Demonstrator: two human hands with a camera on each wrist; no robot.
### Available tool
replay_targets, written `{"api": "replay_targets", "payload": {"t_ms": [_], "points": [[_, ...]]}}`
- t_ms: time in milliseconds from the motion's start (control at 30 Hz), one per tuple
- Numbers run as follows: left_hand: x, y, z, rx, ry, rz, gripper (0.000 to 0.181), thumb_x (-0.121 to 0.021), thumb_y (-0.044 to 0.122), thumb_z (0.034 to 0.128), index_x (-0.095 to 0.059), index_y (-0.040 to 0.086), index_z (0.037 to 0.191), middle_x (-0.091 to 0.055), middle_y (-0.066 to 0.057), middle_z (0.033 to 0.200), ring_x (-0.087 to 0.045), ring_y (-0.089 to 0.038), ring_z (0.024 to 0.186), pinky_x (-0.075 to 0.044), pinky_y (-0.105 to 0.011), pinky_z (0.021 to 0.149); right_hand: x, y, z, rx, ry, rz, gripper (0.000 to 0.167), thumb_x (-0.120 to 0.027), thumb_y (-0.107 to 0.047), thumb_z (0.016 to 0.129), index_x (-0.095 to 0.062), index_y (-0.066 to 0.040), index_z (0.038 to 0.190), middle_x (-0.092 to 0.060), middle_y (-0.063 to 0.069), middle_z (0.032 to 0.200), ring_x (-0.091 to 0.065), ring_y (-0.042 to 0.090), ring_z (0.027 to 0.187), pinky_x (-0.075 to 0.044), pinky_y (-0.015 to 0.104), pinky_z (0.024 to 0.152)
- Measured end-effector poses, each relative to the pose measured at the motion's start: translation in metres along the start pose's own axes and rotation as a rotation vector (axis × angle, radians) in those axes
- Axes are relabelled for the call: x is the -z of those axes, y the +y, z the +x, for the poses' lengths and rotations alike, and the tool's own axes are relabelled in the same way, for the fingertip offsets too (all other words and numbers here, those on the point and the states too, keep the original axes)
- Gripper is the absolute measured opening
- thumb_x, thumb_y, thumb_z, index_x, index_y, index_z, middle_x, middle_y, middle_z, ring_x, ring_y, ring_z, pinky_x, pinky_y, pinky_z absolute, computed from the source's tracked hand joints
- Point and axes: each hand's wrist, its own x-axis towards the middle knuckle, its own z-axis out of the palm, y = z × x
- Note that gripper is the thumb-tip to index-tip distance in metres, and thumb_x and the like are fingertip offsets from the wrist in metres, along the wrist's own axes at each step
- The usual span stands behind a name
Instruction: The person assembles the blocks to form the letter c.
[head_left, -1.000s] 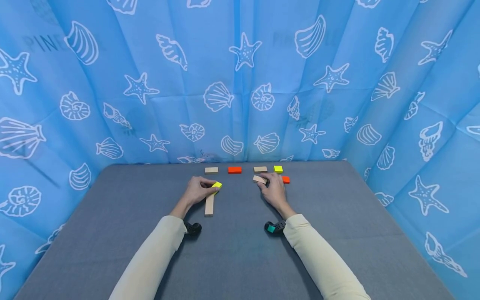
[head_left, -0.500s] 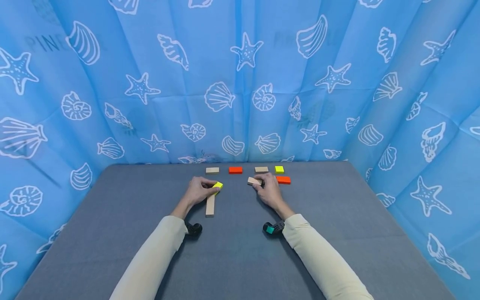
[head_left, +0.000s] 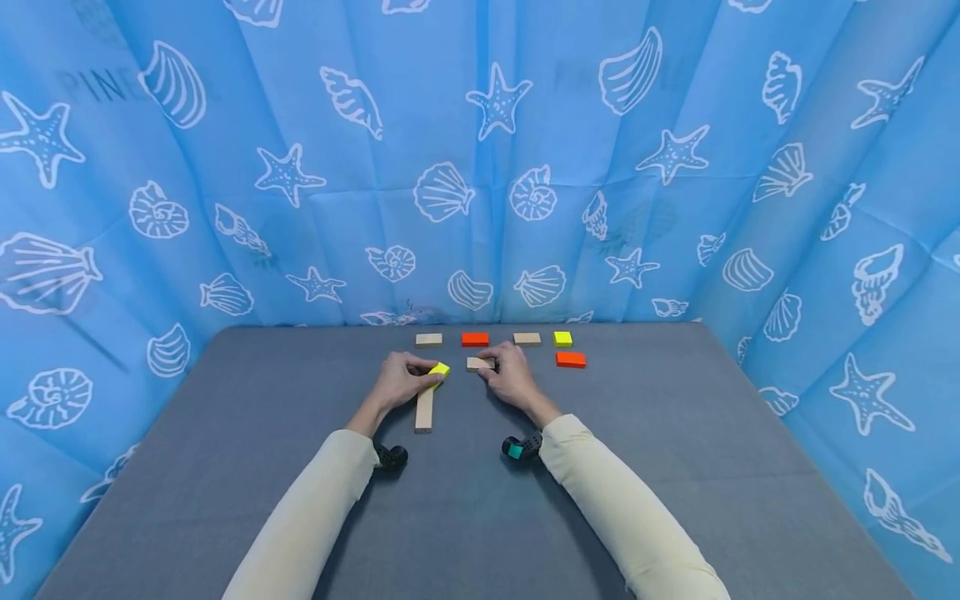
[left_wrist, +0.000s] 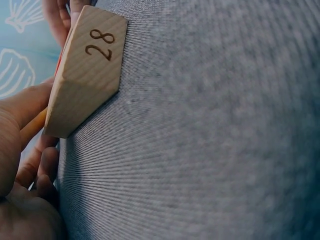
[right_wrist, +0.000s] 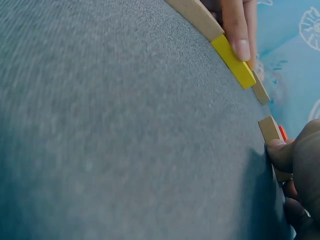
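Note:
My left hand (head_left: 397,383) pinches a bright yellow wooden block (head_left: 441,369) on the grey table. Its near end meets a plain wooden block (head_left: 424,412) lying lengthwise toward me, and the fingers cover part of that junction. In the left wrist view, the plain block (left_wrist: 82,75) shows the number 28. To the right, my right hand (head_left: 513,382) grips another plain wooden block (head_left: 476,364) between thumb and fingers, low over the table. A gap separates that block from the yellow one, as the right wrist view also shows with its plain block (right_wrist: 269,129).
Along the back edge lie a plain block (head_left: 429,339), a red block (head_left: 475,339), another plain block (head_left: 527,339) and a small yellow block (head_left: 562,339). A second red block (head_left: 571,360) lies right of my right hand. A blue seashell curtain (head_left: 495,208) hangs behind the table.
My right hand has slid left with its plain block, away from the right-hand red block and closer to the yellow block. My left hand keeps its place.

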Motion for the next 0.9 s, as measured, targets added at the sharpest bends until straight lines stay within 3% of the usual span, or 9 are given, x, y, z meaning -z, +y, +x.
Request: {"api": "replay_targets", "payload": {"t_ms": [300,500,900], "points": [[0.0,0.001,0.0,0.007,0.005,-0.001,0.032,-0.083,0.022,0.0877,-0.078,0.007,0.115,-0.07,-0.009,0.107,-0.063,-0.02,0.089,-0.053,-0.036,0.076,-0.009,-0.014,0.007,0.015,-0.056,0.008,0.026,-0.071,-0.006,0.095,-0.072,0.0,0.12,-0.057,0.015,0.113,-0.052,0.028,0.097,-0.045,0.043,0.085],[-0.001,-0.001,0.001,0.001,0.007,-0.016,0.031,-0.083,0.021,0.0877,-0.078,0.006,0.115,-0.07,-0.01,0.106,-0.064,-0.021,0.089,-0.053,-0.036,0.076,-0.015,-0.015,0.01,0.009,-0.028,0.019,0.03,-0.073,-0.006,0.094,-0.07,0.003,0.123,-0.057,0.015,0.11,-0.052,0.028,0.096,-0.045,0.042,0.085],[-0.001,0.001,-0.001,0.003,0.01,-0.012,0.031,-0.082,0.021,0.0883,-0.078,0.006,0.115,-0.068,-0.01,0.105,-0.062,-0.022,0.09,-0.052,-0.036,0.076,-0.021,-0.016,0.01,-0.013,0.015,0.082,0.031,-0.072,-0.004,0.095,-0.068,0.004,0.124,-0.064,0.017,0.12,-0.059,0.031,0.108,-0.047,0.046,0.094]]}}
